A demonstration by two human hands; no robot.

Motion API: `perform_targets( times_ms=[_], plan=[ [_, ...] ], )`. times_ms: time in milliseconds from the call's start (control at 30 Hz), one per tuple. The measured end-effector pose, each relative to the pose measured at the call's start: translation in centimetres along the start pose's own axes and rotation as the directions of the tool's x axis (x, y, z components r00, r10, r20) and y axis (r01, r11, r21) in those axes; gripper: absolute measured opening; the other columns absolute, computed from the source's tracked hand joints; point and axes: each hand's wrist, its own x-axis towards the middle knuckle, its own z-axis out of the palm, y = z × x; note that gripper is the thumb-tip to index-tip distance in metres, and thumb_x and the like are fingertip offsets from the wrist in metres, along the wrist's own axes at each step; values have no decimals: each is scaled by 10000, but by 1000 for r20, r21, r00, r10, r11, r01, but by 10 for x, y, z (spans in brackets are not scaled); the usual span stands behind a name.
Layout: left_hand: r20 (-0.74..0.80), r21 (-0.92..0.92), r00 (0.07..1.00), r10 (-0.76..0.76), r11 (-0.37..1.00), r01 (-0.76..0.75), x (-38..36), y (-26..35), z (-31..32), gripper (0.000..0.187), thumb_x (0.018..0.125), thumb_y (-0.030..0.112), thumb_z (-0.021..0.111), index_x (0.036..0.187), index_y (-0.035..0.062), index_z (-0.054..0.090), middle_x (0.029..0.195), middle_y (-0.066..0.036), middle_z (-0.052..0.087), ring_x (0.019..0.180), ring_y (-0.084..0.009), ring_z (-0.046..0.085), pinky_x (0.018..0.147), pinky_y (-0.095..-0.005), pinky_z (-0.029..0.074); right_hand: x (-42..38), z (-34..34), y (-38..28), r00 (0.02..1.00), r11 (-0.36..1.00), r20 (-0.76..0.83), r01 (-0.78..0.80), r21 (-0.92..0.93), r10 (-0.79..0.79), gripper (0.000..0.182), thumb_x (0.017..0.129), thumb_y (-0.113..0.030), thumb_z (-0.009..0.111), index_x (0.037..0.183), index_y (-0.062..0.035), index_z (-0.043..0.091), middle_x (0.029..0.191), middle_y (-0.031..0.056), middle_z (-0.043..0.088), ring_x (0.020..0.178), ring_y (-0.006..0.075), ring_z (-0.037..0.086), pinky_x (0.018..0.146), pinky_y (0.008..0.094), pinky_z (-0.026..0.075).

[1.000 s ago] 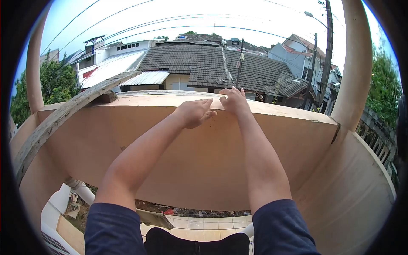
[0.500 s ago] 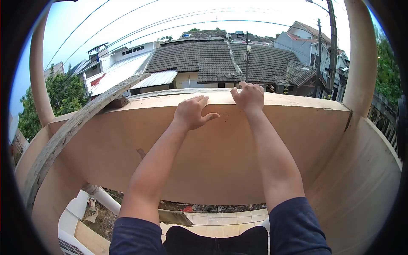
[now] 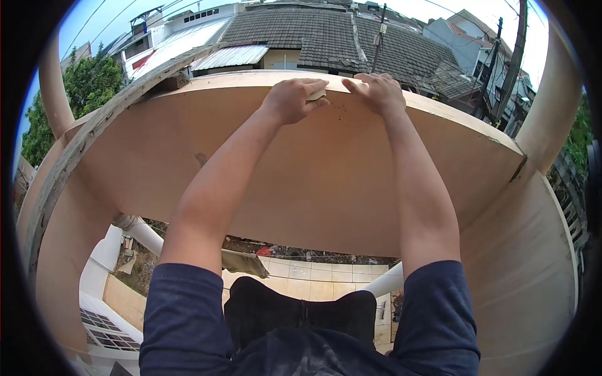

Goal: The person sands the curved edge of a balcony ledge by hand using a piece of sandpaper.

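Observation:
Closed at the top edge of the peach-coloured wall (image 3: 251,163), my left hand (image 3: 293,100) grips a small pale, flat-looking piece (image 3: 318,95). The piece shows between thumb and fingers; its kind is not clear, and most of it is hidden by the hand. Just to the right, my right hand (image 3: 379,95) lies over the wall's top, palm down, with fingers stretched out and thumb apart. I see nothing in it. Small dark specks (image 3: 340,111) mark the wall face below and between the hands.
A long weathered wooden plank (image 3: 94,128) leans across the wall's left end, with a dark block (image 3: 169,84) beneath it. Round posts (image 3: 552,106) stand at both corners. Far below are a tiled floor (image 3: 313,276) and a hanging cloth (image 3: 244,263). Tiled roofs (image 3: 282,28) lie beyond.
My view has tilted downward. The left hand, earlier open with its thumb out, is now closed round the pale piece. My right hand has flattened, its fingers less bent than before.

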Motion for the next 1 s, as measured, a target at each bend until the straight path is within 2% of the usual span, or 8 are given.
perform_targets(
  times_ms=[133,233,500,600,767,867,933,1000],
  plan=[
    [93,214,990,-104,973,82,13,-5,-10,948,956,821,494,1468,28,583,1433,-154,662,1311,-325,639,1113,-455,511,1,9,-2,998,998,-55,-40,-54,37,985,889,-951,349,1556,-258,560,1572,56,569,1535,282,402,1336,465,189],
    [421,398,792,-441,875,275,35,37,-26,1117,866,918,516,1434,-43,558,1400,-207,640,1350,-313,603,1154,-428,479,0,10,-2,997,997,-63,-54,-63,50,990,886,-953,349,1560,-258,556,1580,53,562,1537,285,401,1336,484,178],
    [186,476,908,-376,843,252,19,42,1,1050,837,882,613,1403,-2,597,1355,-156,661,1335,-286,593,1172,-440,441,8,10,-1,993,993,35,-109,-44,110,1107,821,-1013,345,1602,-245,501,1651,87,478,1596,301,306,1340,511,122],
    [284,412,848,-448,856,313,28,44,-8,998,852,807,645,1448,9,581,1374,-129,668,1342,-261,599,1163,-426,451,14,19,4,994,994,8,-112,-8,112,1150,766,-1050,364,1589,-263,519,1667,93,458,1604,312,290,1337,535,120],
    [155,364,848,-506,828,427,24,53,8,960,863,647,639,1568,18,470,1591,-150,532,1522,-291,427,1293,-430,269,22,19,4,982,990,128,-141,22,138,1196,744,-1064,360,1604,-245,500,1687,99,427,1620,298,252,1322,594,94],
    [100,423,908,-407,843,331,16,41,14,884,921,555,601,1602,20,423,1544,-152,579,1485,-304,482,1247,-430,355,5,-7,-8,976,988,159,-138,-74,148,1190,878,-984,234,1556,-54,536,1647,182,462,1596,355,303,1311,601,114],
    [90,360,910,-404,866,348,11,31,12,865,941,556,586,1594,12,428,1510,-159,606,1436,-311,532,1210,-434,404,13,9,-4,977,984,128,-176,19,172,1218,726,-1077,347,1620,-260,472,1709,112,384,1638,314,192,1321,606,55],
    [-5,323,931,-364,881,346,10,22,9,720,1034,558,496,1528,35,523,1393,-181,684,1285,-341,652,1089,-465,518,17,11,3,982,990,135,-140,34,134,1268,687,-1100,338,1623,-253,467,1715,109,370,1642,325,171,1318,622,29]
  ],
)
